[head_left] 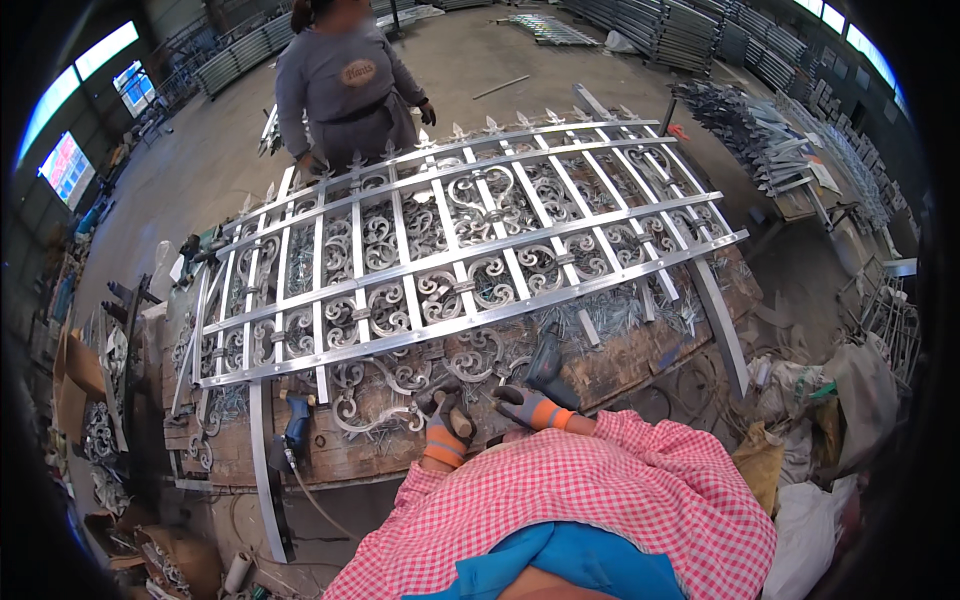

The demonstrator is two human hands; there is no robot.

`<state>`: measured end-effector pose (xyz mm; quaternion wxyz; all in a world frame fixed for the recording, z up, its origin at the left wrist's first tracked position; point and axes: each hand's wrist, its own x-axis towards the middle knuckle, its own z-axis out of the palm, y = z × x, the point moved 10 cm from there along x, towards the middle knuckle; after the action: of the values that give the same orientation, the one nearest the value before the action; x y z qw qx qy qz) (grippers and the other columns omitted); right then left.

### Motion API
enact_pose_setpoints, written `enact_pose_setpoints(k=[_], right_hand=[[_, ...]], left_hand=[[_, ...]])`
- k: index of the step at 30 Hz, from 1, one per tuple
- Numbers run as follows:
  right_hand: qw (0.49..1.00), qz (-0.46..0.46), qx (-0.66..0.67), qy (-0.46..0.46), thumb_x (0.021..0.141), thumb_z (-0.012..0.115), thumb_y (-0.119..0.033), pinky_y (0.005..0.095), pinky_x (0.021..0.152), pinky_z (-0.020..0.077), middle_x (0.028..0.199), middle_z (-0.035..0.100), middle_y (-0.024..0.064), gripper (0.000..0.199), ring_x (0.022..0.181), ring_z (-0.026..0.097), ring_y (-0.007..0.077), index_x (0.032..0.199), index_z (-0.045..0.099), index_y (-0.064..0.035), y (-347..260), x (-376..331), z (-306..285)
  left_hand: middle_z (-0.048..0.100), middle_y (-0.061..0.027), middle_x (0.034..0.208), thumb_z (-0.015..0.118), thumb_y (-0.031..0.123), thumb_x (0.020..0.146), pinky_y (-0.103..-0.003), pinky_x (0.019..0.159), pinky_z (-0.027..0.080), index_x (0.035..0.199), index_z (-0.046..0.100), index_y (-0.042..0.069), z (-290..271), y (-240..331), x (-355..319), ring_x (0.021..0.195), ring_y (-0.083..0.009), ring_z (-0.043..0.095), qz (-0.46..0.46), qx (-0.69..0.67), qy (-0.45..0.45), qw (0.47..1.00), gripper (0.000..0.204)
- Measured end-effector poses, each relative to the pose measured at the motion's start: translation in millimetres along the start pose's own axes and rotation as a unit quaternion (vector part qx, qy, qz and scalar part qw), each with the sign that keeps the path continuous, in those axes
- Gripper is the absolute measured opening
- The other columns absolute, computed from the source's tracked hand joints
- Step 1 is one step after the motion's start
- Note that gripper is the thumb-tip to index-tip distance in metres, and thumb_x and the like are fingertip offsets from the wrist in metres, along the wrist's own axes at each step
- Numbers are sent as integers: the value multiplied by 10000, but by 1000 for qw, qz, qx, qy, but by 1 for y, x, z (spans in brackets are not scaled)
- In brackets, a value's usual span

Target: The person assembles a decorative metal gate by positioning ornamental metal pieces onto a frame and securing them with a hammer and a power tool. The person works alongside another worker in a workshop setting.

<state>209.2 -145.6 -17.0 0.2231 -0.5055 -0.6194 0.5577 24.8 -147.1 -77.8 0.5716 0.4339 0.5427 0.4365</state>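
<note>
My left hand point(440, 412), in a dark glove with an orange cuff, is at the near edge of the wooden worktable point(350, 455). It is closed on a short tan rod point(461, 421) that looks like a wooden handle; its far end is hidden. My right hand point(530, 407), gloved the same way, is just to the right with its fingers apart and nothing visible in them. A dark green power drill point(547, 358) lies right beyond it. Ahead, a silver metal fence panel point(470, 270) with scrollwork and spear tips rests across the table. Loose scrolls point(400, 378) lie near my left hand.
A co-worker point(345, 95) in grey stands at the panel's far side. A blue tool with a hose point(292, 425) lies at the near left. Metal bars point(268, 470) stick out past the table edge. Metal parts pile on a right-hand bench point(750, 140); sacks point(865, 385) stand at right.
</note>
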Motion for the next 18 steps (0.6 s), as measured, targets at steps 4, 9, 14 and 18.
enact_pose_setpoints(k=[4, 9, 14, 18], right_hand=[[1000, 16, -8, -5, 917, 587, -445, 373, 970, 443, 1236, 606, 156, 545, 1151, 570, 292, 1309, 530, -71, 21, -4, -7], [987, 67, 128, -75, 963, 508, -461, 392, 970, 449, 1207, 608, 145, 548, 1116, 579, 267, 1332, 507, -56, 25, -6, -2], [763, 82, 618, -170, 964, 508, -466, 407, 894, 507, 1116, 645, 119, 487, 973, 630, 254, 1234, 562, -63, 18, -12, -15], [641, 108, 727, -220, 960, 526, -361, 444, 879, 518, 1099, 646, 140, 370, 914, 637, 263, 1151, 568, -46, 20, -31, -47]], left_hand=[[614, -42, 787, 625, 375, 923, -331, 592, 489, 972, 649, 55, 44, 21, -26, 680, -165, 580, -218, -340, 1, 915, 325], [629, -68, 907, 543, 438, 958, -360, 679, 513, 1113, 616, 41, 47, -19, 2, 789, -204, 601, -77, -61, -68, 993, 432], [614, -177, 1149, 468, 451, 981, -417, 785, 516, 1325, 509, 82, 146, 18, -11, 987, -321, 608, -77, 83, -164, 980, 506], [609, -191, 1182, 480, 405, 974, -433, 832, 500, 1286, 560, 96, 183, 55, -20, 1015, -387, 597, -155, 244, -184, 940, 446]])
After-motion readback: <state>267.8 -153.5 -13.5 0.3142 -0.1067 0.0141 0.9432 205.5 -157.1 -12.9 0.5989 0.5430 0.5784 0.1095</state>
